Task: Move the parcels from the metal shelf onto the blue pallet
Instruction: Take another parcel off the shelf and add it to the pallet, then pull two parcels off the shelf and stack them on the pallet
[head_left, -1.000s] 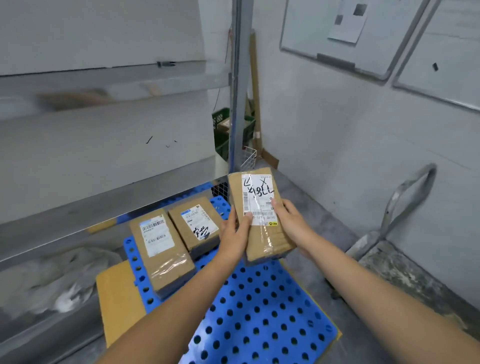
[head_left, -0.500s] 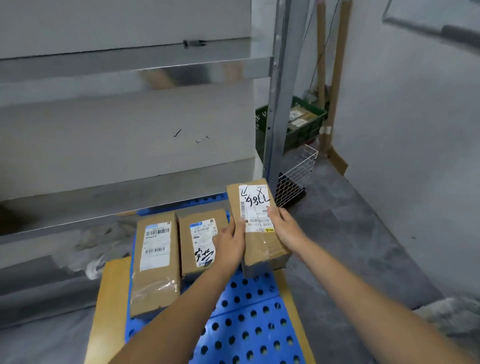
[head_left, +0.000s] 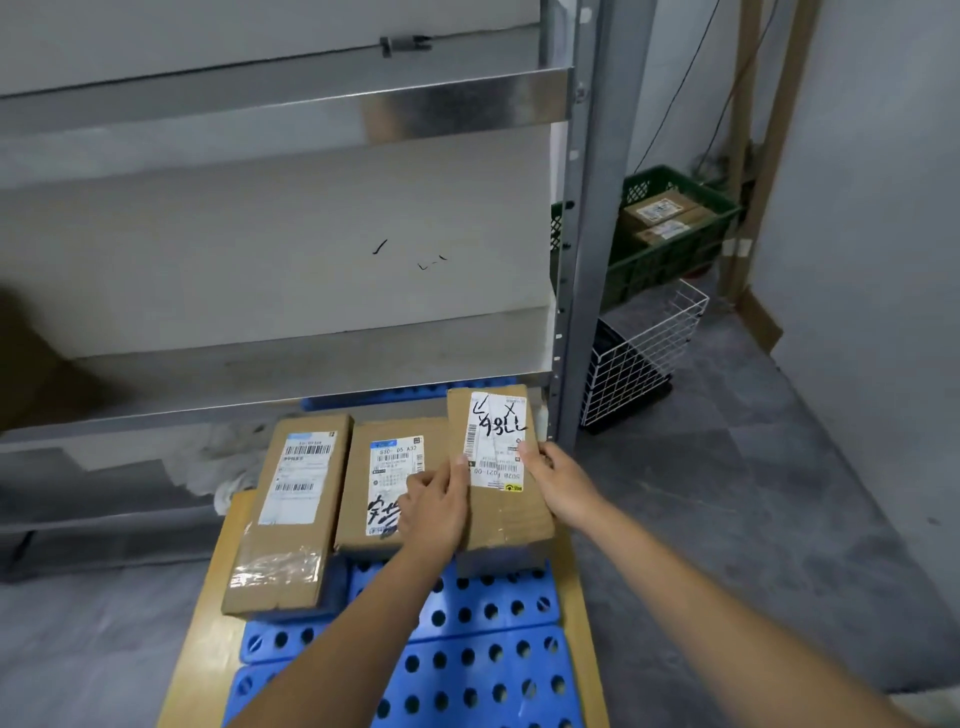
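— Grey floor below, and nearest us the blue pallet on cardboard sheets?
— Yes. Left hand and right hand clasp the third parcel by its sides, at the pallet's far right.
— Beside it?
— The middle parcel, then the long parcel at the left.
— Beyond?
— The metal shelf; farther right, a wire basket and a green crate with boxes in it.

Grey tiled floor. Plain pale wall at right. Green plastic crate and white wire basket in far corner; wooden battens lean upright there.
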